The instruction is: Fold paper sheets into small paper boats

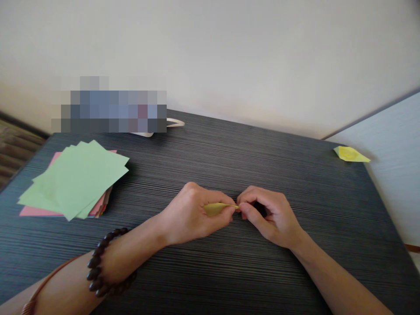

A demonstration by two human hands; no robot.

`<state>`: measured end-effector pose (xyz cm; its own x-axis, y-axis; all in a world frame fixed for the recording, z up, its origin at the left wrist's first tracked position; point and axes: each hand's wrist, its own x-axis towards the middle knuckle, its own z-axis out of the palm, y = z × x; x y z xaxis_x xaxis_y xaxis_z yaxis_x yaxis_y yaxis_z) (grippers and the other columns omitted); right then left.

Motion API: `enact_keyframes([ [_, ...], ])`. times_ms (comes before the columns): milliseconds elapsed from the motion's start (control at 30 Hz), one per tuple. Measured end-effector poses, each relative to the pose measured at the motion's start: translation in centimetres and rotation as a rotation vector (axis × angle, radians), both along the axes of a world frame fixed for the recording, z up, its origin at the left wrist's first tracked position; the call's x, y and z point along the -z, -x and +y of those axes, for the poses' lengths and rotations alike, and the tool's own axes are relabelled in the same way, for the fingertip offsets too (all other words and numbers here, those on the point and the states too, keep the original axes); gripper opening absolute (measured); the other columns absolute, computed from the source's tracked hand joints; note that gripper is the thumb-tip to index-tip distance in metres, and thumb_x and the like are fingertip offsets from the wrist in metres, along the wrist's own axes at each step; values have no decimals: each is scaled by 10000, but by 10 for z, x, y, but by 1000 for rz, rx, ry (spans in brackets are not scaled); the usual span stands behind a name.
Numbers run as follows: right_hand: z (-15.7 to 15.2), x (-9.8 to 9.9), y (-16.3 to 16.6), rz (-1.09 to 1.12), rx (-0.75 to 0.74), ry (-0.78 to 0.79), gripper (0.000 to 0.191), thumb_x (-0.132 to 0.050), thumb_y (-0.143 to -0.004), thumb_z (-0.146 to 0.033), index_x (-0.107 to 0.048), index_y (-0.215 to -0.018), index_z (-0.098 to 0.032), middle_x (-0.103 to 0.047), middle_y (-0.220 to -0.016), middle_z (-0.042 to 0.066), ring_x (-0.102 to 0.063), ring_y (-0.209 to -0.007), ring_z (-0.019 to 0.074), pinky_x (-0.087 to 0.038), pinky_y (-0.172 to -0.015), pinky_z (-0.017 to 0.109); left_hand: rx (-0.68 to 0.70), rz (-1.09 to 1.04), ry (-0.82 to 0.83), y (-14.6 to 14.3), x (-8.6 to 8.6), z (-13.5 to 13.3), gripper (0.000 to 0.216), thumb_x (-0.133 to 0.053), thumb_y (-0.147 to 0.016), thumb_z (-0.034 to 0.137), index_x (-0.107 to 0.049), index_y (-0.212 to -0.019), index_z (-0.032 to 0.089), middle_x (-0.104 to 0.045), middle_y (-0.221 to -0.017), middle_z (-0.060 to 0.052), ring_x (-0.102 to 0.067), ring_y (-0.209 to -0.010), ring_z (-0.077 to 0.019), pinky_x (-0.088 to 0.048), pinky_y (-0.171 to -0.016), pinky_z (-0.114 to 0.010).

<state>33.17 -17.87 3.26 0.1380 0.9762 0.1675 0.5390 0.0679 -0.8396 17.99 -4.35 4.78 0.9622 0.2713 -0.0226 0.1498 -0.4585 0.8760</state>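
Note:
A narrow piece of folded yellow paper [215, 208] is held above the dark table, in the middle of the view. My left hand [197, 214] is closed around it, thumb and fingers pinching it near its right end. The thumb and forefinger of my right hand [267, 216] pinch the thin right tip of the same paper, close against the left fingertips. Part of the paper is hidden inside the left hand. A dark bead bracelet [95, 267] and a thin brown cord circle the left wrist and forearm.
A loose stack of coloured paper sheets [82, 175], light green on top with pink below, lies at the left. A folded yellow paper piece [351, 154] sits near the right back corner. Behind, a blurred-out item stands by the wall, and a white loop-shaped piece [177, 123] sticks out beside it. The dark wood-grain table [203, 153] meets the wall.

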Motion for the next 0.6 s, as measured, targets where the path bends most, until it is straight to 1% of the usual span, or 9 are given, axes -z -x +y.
enact_keyframes([
  [133, 1, 2, 2, -81, 20, -88, 101, -503, -874, -182, -539, -780, -197, -592, -705, 1, -564, -624, 108, -456, -584, 239, -47, 139, 183, -1, -6, 0, 214, -559, -824, 294, -720, -756, 169, -713, -674, 14, -610, -565, -92, -442, -521, -161],
  [167, 0, 3, 2, -93, 31, -110, 97, -501, -876, -179, -538, -788, -199, -594, -705, 2, -569, -630, 111, -460, -590, 242, -59, 157, 239, -1, -7, 0, 212, -565, -822, 306, -717, -773, 167, -713, -676, 9, -614, -561, -94, -448, -514, -161],
  [233, 0, 3, -1, -103, 79, -128, 85, -501, -878, -174, -543, -808, -200, -594, -706, 2, -567, -614, 110, -463, -588, 243, -96, 164, 371, -2, -6, 0, 192, -588, -813, 304, -694, -885, 161, -719, -711, -4, -637, -582, -103, -482, -537, -168],
  [300, -1, 3, -6, -91, 169, -113, 78, -501, -883, -175, -550, -826, -197, -590, -728, -2, -545, -556, 88, -452, -551, 229, -149, 141, 491, -3, -4, 1, 269, -623, -795, 299, -624, -1025, 160, -725, -772, -16, -652, -606, -110, -504, -544, -176],
  [367, -1, 3, -12, -71, 265, -114, 84, -494, -891, -180, -550, -830, -194, -585, -766, -6, -517, -494, 59, -429, -499, 209, -215, 109, 544, -5, -3, 2, 340, -647, -784, 320, -569, -1073, 160, -719, -797, -21, -651, -615, -114, -491, -493, -164],
  [433, -2, 3, -17, -65, 313, -128, 96, -488, -897, -186, -547, -822, -191, -581, -768, -11, -512, -473, 48, -420, -479, 201, -272, 81, 521, -6, -1, 3, 313, -643, -788, 348, -580, -1025, 153, -704, -787, -22, -639, -617, -116, -468, -444, -153],
  [467, -2, 3, -18, -64, 312, -130, 99, -485, -899, -190, -550, -823, -190, -580, -753, -14, -520, -480, 53, -427, -487, 203, -284, 75, 487, -6, 0, 4, 276, -628, -801, 351, -600, -987, 150, -694, -778, -20, -625, -604, -110, -467, -441, -154],
  [533, -3, 5, -20, -43, 282, -119, 115, -465, -910, -212, -567, -863, -188, -590, -756, -5, -544, -516, 70, -451, -521, 219, -287, 60, 383, -6, 2, 5, 230, -599, -824, 352, -634, -937, 154, -671, -736, -5, -579, -542, -87, -464, -439, -157],
  [600, -5, 7, -21, -7, 230, -119, 144, -463, -911, -260, -582, -943, -186, -615, -837, 26, -571, -575, 94, -473, -554, 245, -266, 48, 245, -5, 5, 5, 211, -584, -838, 344, -651, -920, 162, -653, -700, 9, -541, -499, -70, -450, -441, -154],
])
